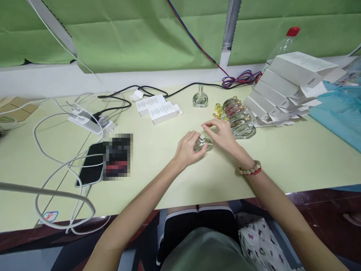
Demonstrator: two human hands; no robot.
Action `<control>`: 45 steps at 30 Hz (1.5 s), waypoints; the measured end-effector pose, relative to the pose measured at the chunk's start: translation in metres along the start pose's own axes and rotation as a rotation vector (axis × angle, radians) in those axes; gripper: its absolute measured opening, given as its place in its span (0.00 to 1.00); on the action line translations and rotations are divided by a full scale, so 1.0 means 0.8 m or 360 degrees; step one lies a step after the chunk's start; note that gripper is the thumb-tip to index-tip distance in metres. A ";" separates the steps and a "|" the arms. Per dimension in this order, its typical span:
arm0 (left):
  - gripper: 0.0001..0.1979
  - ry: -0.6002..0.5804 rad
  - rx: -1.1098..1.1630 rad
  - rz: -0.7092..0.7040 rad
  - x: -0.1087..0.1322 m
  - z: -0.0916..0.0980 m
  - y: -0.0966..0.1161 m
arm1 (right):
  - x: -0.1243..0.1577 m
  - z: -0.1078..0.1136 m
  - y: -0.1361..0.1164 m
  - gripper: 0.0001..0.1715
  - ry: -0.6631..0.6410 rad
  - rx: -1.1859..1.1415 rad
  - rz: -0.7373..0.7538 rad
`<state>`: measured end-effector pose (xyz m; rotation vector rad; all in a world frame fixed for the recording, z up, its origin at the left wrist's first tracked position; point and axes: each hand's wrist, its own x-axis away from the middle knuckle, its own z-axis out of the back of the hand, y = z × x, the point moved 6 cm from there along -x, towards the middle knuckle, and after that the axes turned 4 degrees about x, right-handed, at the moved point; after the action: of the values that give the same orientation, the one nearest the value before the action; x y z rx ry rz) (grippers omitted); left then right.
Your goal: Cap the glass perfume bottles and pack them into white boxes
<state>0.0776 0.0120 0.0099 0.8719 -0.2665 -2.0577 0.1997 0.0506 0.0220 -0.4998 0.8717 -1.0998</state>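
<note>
At mid-table, the left hand [187,148] is clamped on a round glass perfume bottle [203,145] resting on the pale green tabletop [282,162]. The right hand [224,135] sits just beside it, fingertips pinched together. Beyond them is a row of perfume bottles [239,118], then stacked white cartons [284,81].

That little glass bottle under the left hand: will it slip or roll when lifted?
The glass bottle looks smooth and rounded, so it is probably slippery and apt to roll on its side. Clear glass suggests it is fragile and fairly heavy for its size. The left hand cups it.
</note>
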 end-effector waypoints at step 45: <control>0.10 -0.0046 -0.0050 0.0013 -0.001 0.000 -0.002 | 0.008 -0.001 0.022 0.20 0.0168 0.0560 0.0017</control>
<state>0.0769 0.0135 0.0089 0.8211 -0.2526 -2.0628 0.2100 0.0522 0.0060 -0.1457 0.7494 -1.2468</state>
